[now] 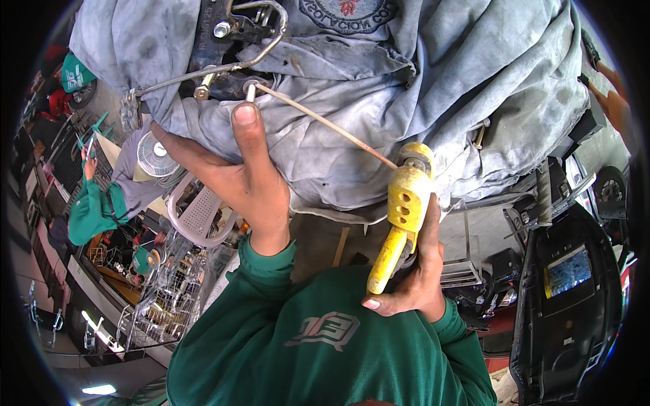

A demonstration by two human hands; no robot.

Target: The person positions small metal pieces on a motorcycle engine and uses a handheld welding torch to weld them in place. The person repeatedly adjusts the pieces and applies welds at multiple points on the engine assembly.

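My right hand [421,274] is closed around the handle of a yellow electrode holder [407,193]. A thin welding rod [325,123] runs from its jaws up to the left. The rod's far end meets a small metal pin with a round washer [250,93], or appears to. My left hand [250,179] is spread out, its thumb upright and its tip at the lower end of that pin. The other fingers reach left and are partly hidden by grey cloth [338,169]. Above the pin a bent metal rod [261,62] crosses a dark metal part with bolts [222,29].
The grey cloth drapes over a large object ahead. On the left are a white fan [157,154], a plastic chair [200,213], a wire rack [159,308] and a person in green [101,206]. A black panel [572,304] stands at right, beside a metal frame [464,254].
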